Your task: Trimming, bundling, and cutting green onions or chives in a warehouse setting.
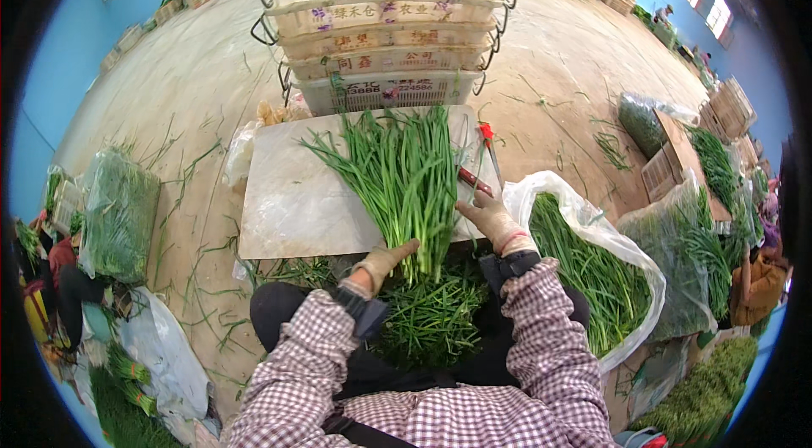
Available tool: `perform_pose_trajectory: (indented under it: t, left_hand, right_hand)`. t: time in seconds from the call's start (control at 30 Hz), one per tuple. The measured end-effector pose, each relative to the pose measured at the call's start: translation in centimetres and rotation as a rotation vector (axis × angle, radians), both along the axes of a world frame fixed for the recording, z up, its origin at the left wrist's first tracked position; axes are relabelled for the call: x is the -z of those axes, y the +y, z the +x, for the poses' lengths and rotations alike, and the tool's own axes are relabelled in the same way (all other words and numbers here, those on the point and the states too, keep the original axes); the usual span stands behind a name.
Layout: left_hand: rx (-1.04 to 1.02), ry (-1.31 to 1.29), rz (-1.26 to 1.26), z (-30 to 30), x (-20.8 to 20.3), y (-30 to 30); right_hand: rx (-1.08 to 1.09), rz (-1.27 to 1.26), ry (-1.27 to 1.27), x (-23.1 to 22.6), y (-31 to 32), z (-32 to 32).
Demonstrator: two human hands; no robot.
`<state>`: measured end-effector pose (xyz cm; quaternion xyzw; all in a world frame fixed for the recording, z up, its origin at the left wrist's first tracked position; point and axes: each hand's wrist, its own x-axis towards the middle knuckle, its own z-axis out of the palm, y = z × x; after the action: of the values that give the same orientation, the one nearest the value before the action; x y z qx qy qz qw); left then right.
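A large bunch of long green leaves with pale stems, which look like garlic chives, lies fanned on a grey board, stem ends toward me. My gloved left hand is at the stems' lower left, one finger stretched over them; its other fingers are partly hidden. At the right edge of the bunch is my gloved right hand, its thumb reaching toward the stems and its fingers apart. Just beyond those fingers rests a knife with a dark red handle. Beside it lies a thin tool with a red end.
Stacked white plastic crates stand behind the board. To the right, an open plastic bag holds more greens. Leaf trimmings are heaped between my legs. Wrapped greens stand at the left. Other people sit along the room's sides.
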<state>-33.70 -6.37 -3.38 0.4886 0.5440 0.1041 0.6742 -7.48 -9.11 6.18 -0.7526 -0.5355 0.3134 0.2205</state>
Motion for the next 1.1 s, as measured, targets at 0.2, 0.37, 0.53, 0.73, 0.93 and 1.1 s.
perform_pose_trajectory:
  t: [0.2, 0.37, 0.53, 0.73, 0.93, 1.1]
  left_hand:
    - [0.229, 0.564, 0.298, -6.7, -9.4, 6.5]
    - [-0.337, 0.01, -0.046, -8.2, -6.1, 11.7]
    - [-0.45, -0.127, -0.232, 1.1, -4.6, 14.3]
    - [-0.394, -0.351, -0.147, 3.9, 3.6, 15.2]
    - [-0.564, -0.487, 0.199, 5.1, -5.7, 5.3]
    - [-0.424, -0.463, 0.675, 4.5, -16.9, 1.9]
  right_hand:
    - [0.261, -0.272, 0.442, 4.9, 3.6, 5.9]
    - [0.386, -0.302, 0.621, 4.0, 5.5, 3.3]
    - [0.185, -0.231, 0.44, 5.1, 10.9, 0.2]
    - [-0.078, -0.185, 0.779, 4.8, 11.5, -8.8]
    - [0.007, 0.095, 1.011, 5.4, 5.2, -8.9]
    - [-0.127, 0.384, 0.928, -6.3, 1.7, -9.3]
